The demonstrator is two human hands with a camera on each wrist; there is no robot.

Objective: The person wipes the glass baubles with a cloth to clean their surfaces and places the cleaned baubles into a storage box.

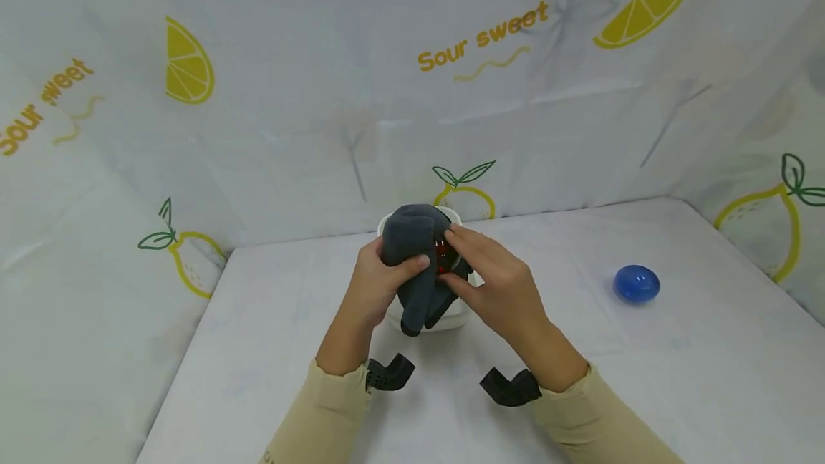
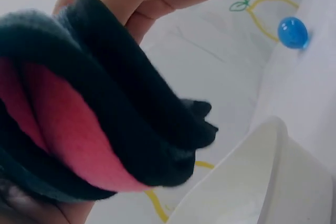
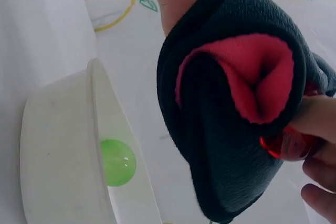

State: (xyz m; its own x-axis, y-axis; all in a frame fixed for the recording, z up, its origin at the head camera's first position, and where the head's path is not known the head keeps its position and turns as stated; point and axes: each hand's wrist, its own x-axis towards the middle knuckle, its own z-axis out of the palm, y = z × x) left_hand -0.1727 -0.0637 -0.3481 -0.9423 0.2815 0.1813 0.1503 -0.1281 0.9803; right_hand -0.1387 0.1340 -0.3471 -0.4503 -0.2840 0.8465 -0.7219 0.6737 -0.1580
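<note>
My left hand (image 1: pixel 380 279) grips a bunched, dark grey cloth (image 1: pixel 412 231) with its thumb across the front. In the right wrist view, folds of the cloth show a pinkish-red inner side. A shiny red ball (image 3: pixel 289 144) sits against the cloth, partly wrapped by it. The fingers and thumb of my right hand (image 1: pixel 505 283) pinch the ball from the right. Both hands are over a white tub (image 3: pixel 58 153), which the cloth and hands partly cover in the head view. Inside the tub lies a translucent green ball (image 3: pixel 118 163).
A glossy blue ball (image 1: pixel 637 284) rests on the white-covered table (image 1: pixel 277 349), to the right of the tub. Behind stands a white sheet (image 1: pixel 309 92) printed with lemons and words. Dark bent straps (image 1: pixel 389 372) stick out at the wrists.
</note>
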